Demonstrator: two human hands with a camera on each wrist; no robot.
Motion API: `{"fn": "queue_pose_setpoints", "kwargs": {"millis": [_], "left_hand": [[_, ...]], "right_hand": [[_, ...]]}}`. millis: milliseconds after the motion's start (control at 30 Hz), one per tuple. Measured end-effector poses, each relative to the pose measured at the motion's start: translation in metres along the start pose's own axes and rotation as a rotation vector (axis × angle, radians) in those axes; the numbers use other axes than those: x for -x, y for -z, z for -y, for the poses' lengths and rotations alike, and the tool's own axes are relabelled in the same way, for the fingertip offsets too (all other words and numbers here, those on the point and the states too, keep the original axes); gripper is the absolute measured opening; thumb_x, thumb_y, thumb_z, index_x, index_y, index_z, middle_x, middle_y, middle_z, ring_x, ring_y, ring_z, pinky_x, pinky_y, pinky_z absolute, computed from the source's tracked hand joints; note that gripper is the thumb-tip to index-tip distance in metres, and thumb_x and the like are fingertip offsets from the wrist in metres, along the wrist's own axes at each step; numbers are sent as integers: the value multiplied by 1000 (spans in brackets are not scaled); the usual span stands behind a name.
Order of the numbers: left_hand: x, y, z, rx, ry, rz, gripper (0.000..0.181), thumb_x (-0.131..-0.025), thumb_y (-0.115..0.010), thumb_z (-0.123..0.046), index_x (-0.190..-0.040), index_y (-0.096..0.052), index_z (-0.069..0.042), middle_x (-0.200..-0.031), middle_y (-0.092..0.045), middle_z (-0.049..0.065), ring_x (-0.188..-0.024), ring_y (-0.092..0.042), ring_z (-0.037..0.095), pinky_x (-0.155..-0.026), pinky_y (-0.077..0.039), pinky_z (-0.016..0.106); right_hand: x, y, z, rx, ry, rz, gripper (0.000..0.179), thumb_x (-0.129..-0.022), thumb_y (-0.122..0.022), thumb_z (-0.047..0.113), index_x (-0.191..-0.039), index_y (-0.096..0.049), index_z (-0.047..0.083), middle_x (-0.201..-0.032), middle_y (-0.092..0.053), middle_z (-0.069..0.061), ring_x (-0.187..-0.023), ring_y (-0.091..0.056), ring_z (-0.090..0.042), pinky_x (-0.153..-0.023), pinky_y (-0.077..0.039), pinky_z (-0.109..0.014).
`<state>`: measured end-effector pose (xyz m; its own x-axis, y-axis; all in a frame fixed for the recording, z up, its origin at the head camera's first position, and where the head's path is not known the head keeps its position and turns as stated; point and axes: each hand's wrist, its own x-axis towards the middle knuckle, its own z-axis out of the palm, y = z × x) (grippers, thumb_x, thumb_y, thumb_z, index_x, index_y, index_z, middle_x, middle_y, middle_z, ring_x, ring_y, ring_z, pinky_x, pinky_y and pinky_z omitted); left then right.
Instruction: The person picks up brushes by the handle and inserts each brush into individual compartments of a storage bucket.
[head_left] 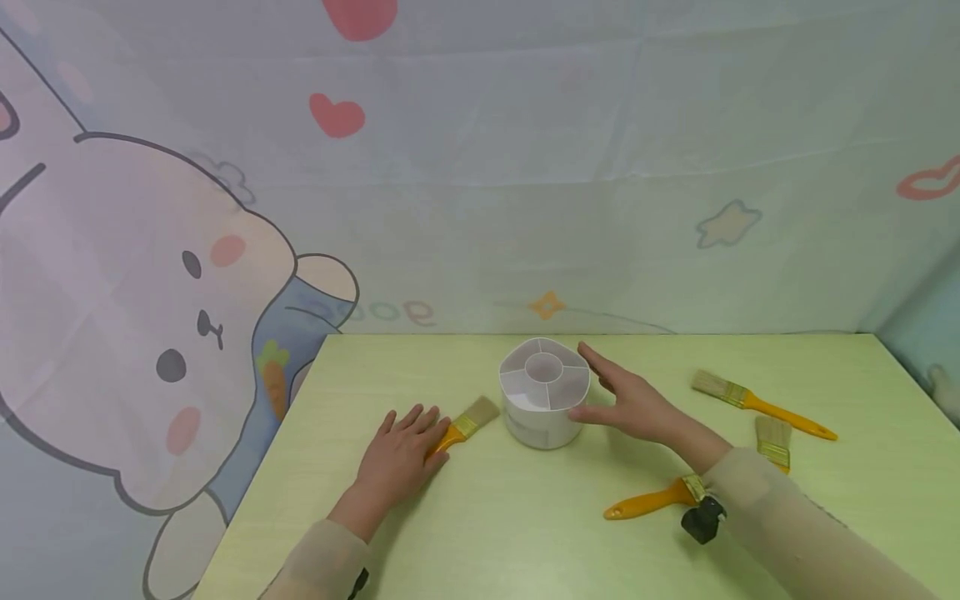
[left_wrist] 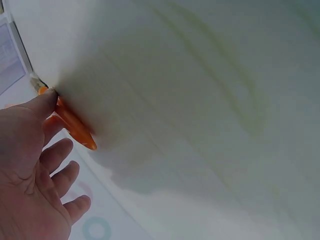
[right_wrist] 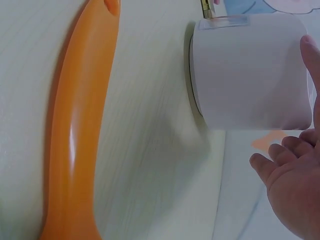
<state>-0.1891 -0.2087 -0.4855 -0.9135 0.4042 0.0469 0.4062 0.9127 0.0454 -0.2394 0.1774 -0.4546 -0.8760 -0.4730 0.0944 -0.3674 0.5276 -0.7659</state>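
Observation:
A white round organizer (head_left: 546, 429) with several compartments stands upright on the table. My right hand (head_left: 633, 406) is at its right side, thumb near the front and fingers spread toward the back. In the right wrist view the thumb lies against the organizer (right_wrist: 250, 75), and the other fingers are extended below it. To the left, my left hand (head_left: 401, 457) lies low over a paintbrush (head_left: 467, 423), pinching its orange handle (left_wrist: 75, 127) between thumb and index finger. The brush's bristles point toward the organizer. The left hand's other fingers are loosely spread.
Three more paintbrushes lie on the right: one at the back (head_left: 750, 400), one with bristles up (head_left: 772, 440) partly behind the right sleeve, and one near the front (head_left: 651, 502) whose head the sleeve partly covers. A printed cloth (head_left: 525, 167) hangs behind the table (head_left: 510, 533).

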Motion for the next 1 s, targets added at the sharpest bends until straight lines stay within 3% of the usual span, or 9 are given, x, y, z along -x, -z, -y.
{"fn": "queue_pose_setpoints", "kwargs": {"millis": [433,833,1000], "left_hand": [[-7,-5,2,51,-62,-54,41,-101,-76,-27,-138,-73,-10,-147,-67,11,-143,-56,36,-123,-41,59],[-12,-11,5,130,-57,-135,31,-95,-81,-14,-125,-79,-8,-133,-75,11,-133,-65,35,-117,-49,56],[-12,-9,5,123,-60,-173,27,-93,-82,-7,-121,-81,-7,-128,-77,11,-129,-68,35,-113,-53,54]], "right_hand": [[-5,-4,2,-41,9,1,108,-94,-85,34,-172,-16,7,-176,-20,-19,-156,-35,-45,-126,-34,-59],[-6,-5,-2,-96,27,0,109,-92,-88,29,-171,-17,5,-176,-22,-20,-154,-38,-44,-125,-36,-59],[-7,-5,-1,-97,29,0,109,-92,-88,28,-171,-17,5,-175,-23,-21,-153,-40,-45,-125,-36,-59]]}}
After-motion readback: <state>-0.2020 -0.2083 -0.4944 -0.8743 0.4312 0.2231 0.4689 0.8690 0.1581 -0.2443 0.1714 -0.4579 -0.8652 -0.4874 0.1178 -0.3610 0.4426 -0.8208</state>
